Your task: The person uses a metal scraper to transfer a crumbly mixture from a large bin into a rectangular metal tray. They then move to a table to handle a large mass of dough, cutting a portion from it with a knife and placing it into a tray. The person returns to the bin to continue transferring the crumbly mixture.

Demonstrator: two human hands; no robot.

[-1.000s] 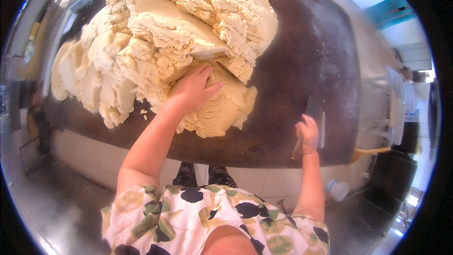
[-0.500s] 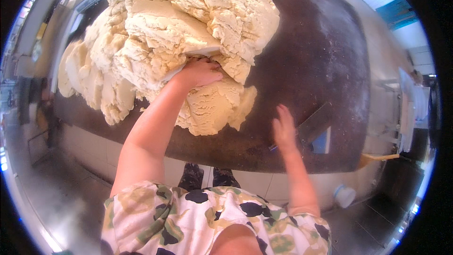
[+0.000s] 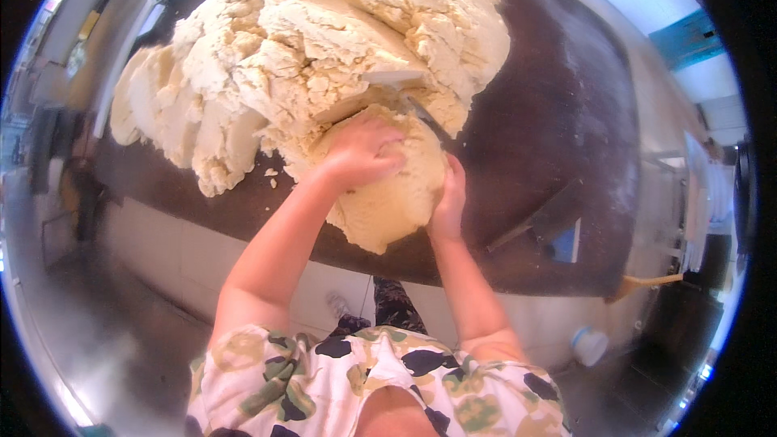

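A large heap of pale yellow dough (image 3: 316,40) spreads over the far left and middle of the dark table (image 3: 558,113). At its near edge is a thick piece of dough (image 3: 396,202), with a dark narrow gap along its far right side. My left hand (image 3: 368,150) lies across the top left of this piece, fingers bent and pressed into it. Cupped round the right side is my right hand (image 3: 449,202), its fingers against the dough. Whether the piece is fully apart from the heap is hard to see on the left.
On the table to the right lies a dark flat blade-like tool (image 3: 538,214), beside a small blue and white flat thing (image 3: 568,241). Dough crumbs (image 3: 271,171) are scattered by the heap. A whitish round container (image 3: 589,345) stands on the floor at right.
My right hand has come from the bare table onto the right side of the dough piece. My left hand has shifted nearer and right, and the piece has been drawn toward me.
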